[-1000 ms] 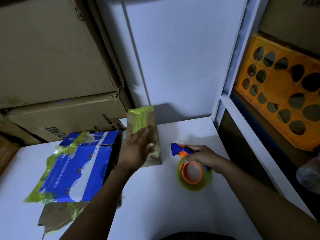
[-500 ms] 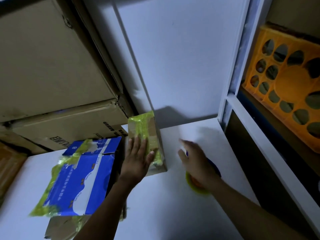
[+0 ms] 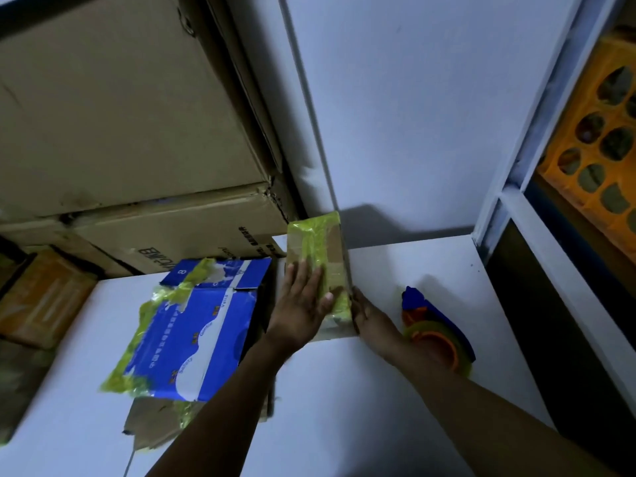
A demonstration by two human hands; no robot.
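Moved the right hand [image 3: 373, 320] off the tape dispenser [image 3: 432, 335] and over to the right side of the taped box [image 3: 321, 256], sitting at the back of the white table [image 3: 378, 407] just beside the blue carton [image 3: 192, 335]. Best to press in evenly from both sides before lifting, keeping it off that carton. Holding with left hand [image 3: 303, 304] flat on top, fingers straight, nothing curled round it; same with the right, fingers laid straight along the side.

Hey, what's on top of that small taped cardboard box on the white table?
The left hand lies flat on the small taped cardboard box, over strips of yellow-green tape. The hand covers the top's near part, so what lies beneath it cannot be seen.
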